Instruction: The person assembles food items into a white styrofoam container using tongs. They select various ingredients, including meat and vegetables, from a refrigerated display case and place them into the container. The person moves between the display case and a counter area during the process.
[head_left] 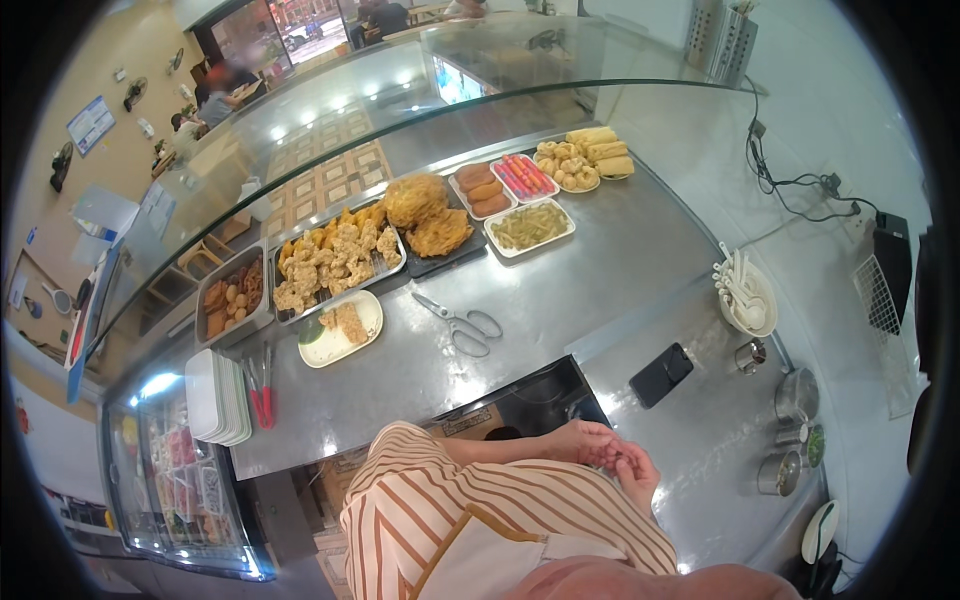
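The left hand (585,442) and the right hand (635,470) meet just above the near edge of the steel counter (560,290), fingers curled loosely into one another. Whether anything small sits between them cannot be told, since the fingers cover the spot; neither hand touches any item on the counter.

At the far left, a lit display fridge (175,480) bends away into the dark rim, its contents blurred. Above it a stack of white plates (215,398) stands at the counter's left end, with red-handled tongs (262,392) just beside it. A tray of brown fried balls (232,298) comes next, then a long tray of battered fried pieces (335,262), and in front of that an oval plate with two fried slices (342,327).

Scissors (462,325) lie open on bare steel in the middle of the counter, well apart from the hands, with open surface all round them. Behind them sit a dark tray of large fritters (428,222), a plate of sausages (482,190), a plate of red sticks (524,176), a dish of greenish strips (530,226) and a plate of rolls and rings (585,158).

Right of the hands a black phone (661,375) lies flat on the lower steel shelf. Further right stand a bowl of white spoons (748,300) and small metal pots (790,400), partly lost in the rim's curve. The person's striped sleeve (470,495) hides the counter's near edge.
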